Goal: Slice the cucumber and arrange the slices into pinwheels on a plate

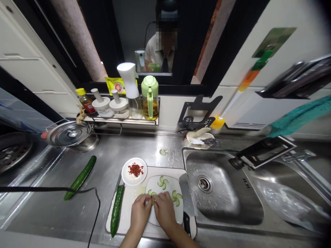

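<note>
My left hand [139, 210] and my right hand [164, 210] meet over the near left part of a white square plate [167, 203], fingers pinched on small green cucumber slices [152, 195]. Two pinwheel groups of cucumber slices [162, 182] [177, 197] lie on the plate. The plate rests on a white cutting board [129, 206]. A whole cucumber [117, 210] lies along the board's left edge. A small round dish of red berries [134, 171] sits at the board's far corner. A knife [187, 199] lies along the board's right side.
A second cucumber [80, 177] lies on the steel counter at left, by a black cable [51, 189]. A steel sink [219, 186] with a faucet [261, 151] is to the right. A rack of condiment bottles [121, 103] and a pot lid [69, 133] stand behind.
</note>
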A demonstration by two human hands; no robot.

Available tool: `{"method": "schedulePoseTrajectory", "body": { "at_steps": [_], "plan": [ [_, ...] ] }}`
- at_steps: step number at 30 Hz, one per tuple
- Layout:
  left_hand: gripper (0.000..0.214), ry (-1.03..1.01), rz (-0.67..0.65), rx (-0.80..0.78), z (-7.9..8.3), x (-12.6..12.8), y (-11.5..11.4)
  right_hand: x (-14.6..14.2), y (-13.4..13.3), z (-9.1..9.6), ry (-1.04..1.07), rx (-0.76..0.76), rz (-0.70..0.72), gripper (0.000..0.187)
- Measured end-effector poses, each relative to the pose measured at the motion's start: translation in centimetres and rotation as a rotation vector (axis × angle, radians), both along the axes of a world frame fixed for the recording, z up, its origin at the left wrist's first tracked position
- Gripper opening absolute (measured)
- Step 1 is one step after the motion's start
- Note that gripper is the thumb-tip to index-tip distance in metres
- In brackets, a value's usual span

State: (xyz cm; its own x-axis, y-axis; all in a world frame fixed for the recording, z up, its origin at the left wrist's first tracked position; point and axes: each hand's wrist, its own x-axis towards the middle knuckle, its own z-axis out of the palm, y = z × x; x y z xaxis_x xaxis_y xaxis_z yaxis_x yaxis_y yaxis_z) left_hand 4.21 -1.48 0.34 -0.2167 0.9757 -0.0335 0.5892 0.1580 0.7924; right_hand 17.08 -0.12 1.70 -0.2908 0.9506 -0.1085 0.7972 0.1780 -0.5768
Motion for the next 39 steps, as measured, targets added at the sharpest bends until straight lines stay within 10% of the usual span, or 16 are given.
{"method": "schedulePoseTrajectory", "body": {
  "at_steps": [39],
  "plan": [
    [0.023, 0.029, -0.009, 0.012, 0.02, -0.46, 0.17, -0.12, 0.10, -0.16, 0.005, -0.006, 0.004, 0.021]
  ]
}}
